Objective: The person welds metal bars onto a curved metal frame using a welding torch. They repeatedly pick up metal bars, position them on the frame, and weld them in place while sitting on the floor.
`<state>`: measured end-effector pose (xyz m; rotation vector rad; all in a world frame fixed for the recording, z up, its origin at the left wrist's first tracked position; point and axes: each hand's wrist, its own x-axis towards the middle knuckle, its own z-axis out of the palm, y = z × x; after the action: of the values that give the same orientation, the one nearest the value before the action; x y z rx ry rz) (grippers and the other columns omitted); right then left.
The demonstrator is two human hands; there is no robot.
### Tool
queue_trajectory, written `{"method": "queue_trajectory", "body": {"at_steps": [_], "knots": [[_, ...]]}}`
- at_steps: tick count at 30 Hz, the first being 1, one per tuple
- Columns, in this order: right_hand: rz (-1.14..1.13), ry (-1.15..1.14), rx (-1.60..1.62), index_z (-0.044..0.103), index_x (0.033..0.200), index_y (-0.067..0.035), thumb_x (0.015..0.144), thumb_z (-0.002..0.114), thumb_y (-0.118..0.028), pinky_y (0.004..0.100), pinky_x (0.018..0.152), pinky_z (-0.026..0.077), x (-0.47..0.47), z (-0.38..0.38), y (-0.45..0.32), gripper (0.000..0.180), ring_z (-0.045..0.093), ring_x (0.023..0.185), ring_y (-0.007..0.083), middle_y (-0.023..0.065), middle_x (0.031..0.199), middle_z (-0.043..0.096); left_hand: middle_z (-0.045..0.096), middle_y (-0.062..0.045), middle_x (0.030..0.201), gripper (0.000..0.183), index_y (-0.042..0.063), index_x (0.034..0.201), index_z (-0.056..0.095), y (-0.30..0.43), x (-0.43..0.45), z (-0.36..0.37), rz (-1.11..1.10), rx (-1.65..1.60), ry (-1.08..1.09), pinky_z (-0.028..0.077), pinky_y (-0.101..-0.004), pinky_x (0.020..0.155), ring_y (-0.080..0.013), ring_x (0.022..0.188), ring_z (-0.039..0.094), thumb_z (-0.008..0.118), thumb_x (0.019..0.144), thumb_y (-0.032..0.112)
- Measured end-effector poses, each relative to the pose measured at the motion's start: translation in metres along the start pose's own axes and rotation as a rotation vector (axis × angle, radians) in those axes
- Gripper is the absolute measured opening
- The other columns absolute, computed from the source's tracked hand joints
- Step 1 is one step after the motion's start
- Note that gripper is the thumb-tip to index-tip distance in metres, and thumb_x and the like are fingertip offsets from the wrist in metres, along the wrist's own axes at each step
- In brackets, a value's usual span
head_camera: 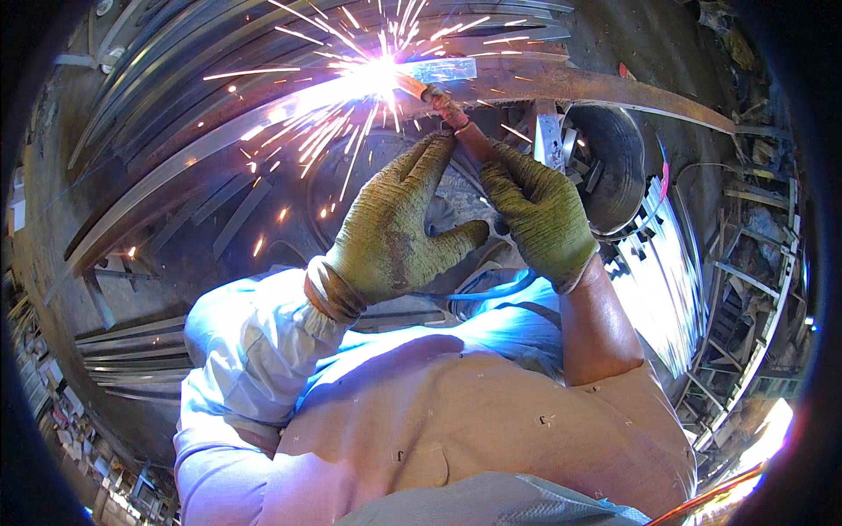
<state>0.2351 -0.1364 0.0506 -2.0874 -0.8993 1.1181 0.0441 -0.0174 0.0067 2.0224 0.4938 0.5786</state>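
Note:
My right hand (pixel 543 210), in a worn green-yellow knitted glove, grips the handle of a welding torch (pixel 477 144). The torch's neck has a ragged wrapping, and its nozzle (pixel 411 85) points up and left into a bright arc that throws sparks. My left hand (pixel 398 227), gloved alike, lies with its fingertips against the torch just below the neck, its thumb spread away. Under the arc, a shiny metal strip (pixel 444 69) lies along a rusty steel bar (pixel 592 89). Glare hides the weld spot.
A bucket (pixel 608 164) with metal offcuts stands beyond my right hand. Metal bars lie in bundles at right (pixel 658 289) and lower left (pixel 138 355). A welded metal frame (pixel 756 289) is at far right. A blue cable (pixel 500 292) runs below my hands.

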Motion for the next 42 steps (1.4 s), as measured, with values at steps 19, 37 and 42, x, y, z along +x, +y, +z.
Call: {"method": "queue_trajectory", "body": {"at_steps": [19,37,42], "knots": [[-0.046,-0.042,0.047,0.071,0.155,-0.018,0.116,0.066,-0.034,0.0370,0.108,0.057,0.000,-0.001,0.000,0.042,0.075,0.123,0.0195,0.0144,0.134,0.082,0.058,-0.031,0.161,0.097,-0.004,0.166,0.047,0.007,0.001,-0.007,-0.071,-0.055,-0.092,0.047,-0.0481,0.125,-0.0446,0.151,0.058,0.096,0.087,0.023],[0.002,-0.034,0.013,0.072,0.152,-0.013,0.116,0.066,-0.042,0.0383,0.105,0.057,-0.004,-0.003,-0.004,0.047,0.076,0.123,0.0229,0.0183,0.130,0.082,0.063,-0.029,0.155,0.093,-0.001,0.165,0.049,0.005,0.001,-0.006,-0.048,-0.040,-0.103,0.049,-0.0483,0.122,-0.0437,0.146,0.062,0.094,0.085,0.018],[0.005,-0.009,0.010,0.072,0.151,-0.012,0.116,0.066,-0.040,0.0387,0.104,0.058,-0.005,-0.002,-0.005,0.045,0.077,0.120,0.0223,0.0185,0.127,0.082,0.063,-0.030,0.152,0.091,-0.004,0.163,0.050,0.002,0.001,-0.005,0.015,-0.049,-0.086,0.050,-0.0497,0.120,-0.0464,0.142,0.062,0.092,0.087,0.023]]}}
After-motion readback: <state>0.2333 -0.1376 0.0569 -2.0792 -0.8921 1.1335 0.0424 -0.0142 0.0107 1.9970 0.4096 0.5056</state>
